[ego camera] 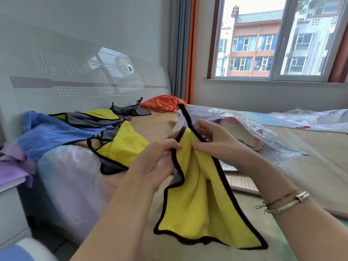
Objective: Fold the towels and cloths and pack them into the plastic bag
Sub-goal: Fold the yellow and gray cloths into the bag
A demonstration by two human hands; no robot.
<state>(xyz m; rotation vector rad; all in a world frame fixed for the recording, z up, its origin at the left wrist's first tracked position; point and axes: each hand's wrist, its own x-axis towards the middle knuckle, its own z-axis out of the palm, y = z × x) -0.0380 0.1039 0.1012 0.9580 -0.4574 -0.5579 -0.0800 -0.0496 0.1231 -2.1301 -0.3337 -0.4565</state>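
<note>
Both hands — left hand (160,162), right hand (216,142) — pinch a black-edged yellow microfibre cloth (203,200) over the bed (310,166); beyond, by the window (273,38), a clear plastic bag (263,136) lies open — contents unclear.

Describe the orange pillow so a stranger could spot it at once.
Start at the white headboard and follow it right to where it meets the grey curtain. The orange pillow lies there on the bed, just past a grey cloth. It alone is plain shiny orange, with no black trim.
</note>
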